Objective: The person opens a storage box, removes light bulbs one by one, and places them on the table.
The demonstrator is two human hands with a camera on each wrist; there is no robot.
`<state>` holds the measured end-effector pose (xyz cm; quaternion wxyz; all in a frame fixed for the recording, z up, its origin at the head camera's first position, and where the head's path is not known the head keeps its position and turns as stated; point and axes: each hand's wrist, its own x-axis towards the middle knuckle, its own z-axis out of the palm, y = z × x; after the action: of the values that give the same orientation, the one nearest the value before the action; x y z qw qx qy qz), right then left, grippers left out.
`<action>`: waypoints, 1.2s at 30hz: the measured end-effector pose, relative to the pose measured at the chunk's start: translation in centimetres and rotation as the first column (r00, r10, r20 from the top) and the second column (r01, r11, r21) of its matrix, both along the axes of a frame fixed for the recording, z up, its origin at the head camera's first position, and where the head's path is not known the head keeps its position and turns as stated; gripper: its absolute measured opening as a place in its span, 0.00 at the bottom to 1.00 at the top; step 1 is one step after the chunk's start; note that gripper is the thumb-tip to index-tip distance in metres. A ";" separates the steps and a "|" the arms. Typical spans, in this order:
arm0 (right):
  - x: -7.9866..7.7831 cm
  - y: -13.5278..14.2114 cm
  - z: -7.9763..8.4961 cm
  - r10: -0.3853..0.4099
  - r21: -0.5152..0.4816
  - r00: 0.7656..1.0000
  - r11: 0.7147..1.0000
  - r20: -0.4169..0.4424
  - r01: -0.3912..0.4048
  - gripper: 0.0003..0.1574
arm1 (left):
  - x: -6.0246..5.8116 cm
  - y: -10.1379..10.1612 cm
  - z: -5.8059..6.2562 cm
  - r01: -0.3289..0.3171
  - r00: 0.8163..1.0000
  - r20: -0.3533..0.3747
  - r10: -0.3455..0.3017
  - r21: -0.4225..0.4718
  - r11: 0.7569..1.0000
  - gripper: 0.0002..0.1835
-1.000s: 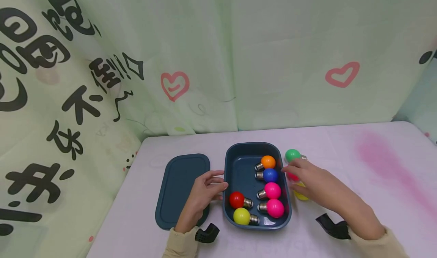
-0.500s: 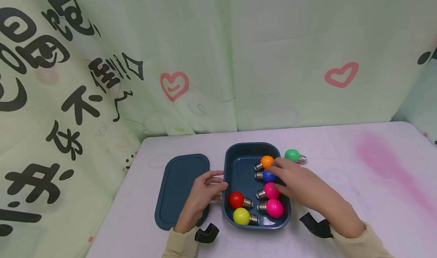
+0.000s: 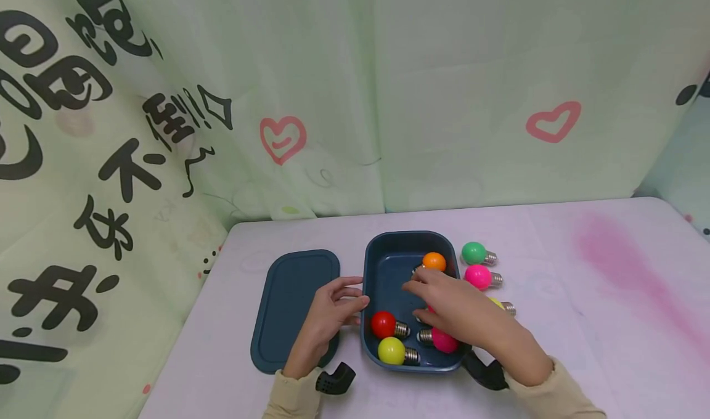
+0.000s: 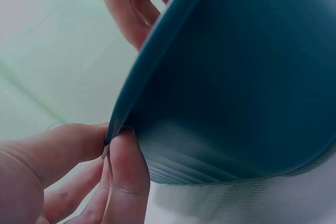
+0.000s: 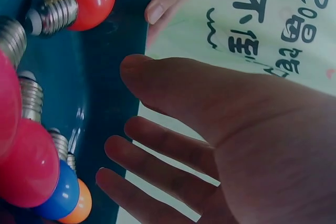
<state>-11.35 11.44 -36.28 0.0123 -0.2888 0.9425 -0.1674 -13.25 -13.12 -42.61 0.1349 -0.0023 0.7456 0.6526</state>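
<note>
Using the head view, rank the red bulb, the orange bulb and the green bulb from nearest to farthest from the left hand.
1. The red bulb, in the box's near left corner, just right of the left hand.
2. The orange bulb, at the far end inside the box.
3. The green bulb, on the table beyond the box's right wall.
</note>
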 end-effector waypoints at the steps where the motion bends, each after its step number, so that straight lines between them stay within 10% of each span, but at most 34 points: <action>1: 0.0 -0.2 0.0 0.007 0.000 1.000 1.000 -0.001 -0.007 0.27 | 0.0 0.0 0.0 0.001 1.000 0.001 -0.001 0.002 1.000 0.25; 36: -1.6 -4.7 -1.1 0.124 0.084 0.977 0.987 0.173 -0.140 0.20 | -0.2 -0.1 -0.1 0.009 1.000 0.015 -0.009 0.013 1.000 0.26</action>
<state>-12.98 6.73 -37.33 0.1163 -0.3349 0.9238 -0.1446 -13.44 -13.22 -42.75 0.1433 -0.0030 0.7405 0.6566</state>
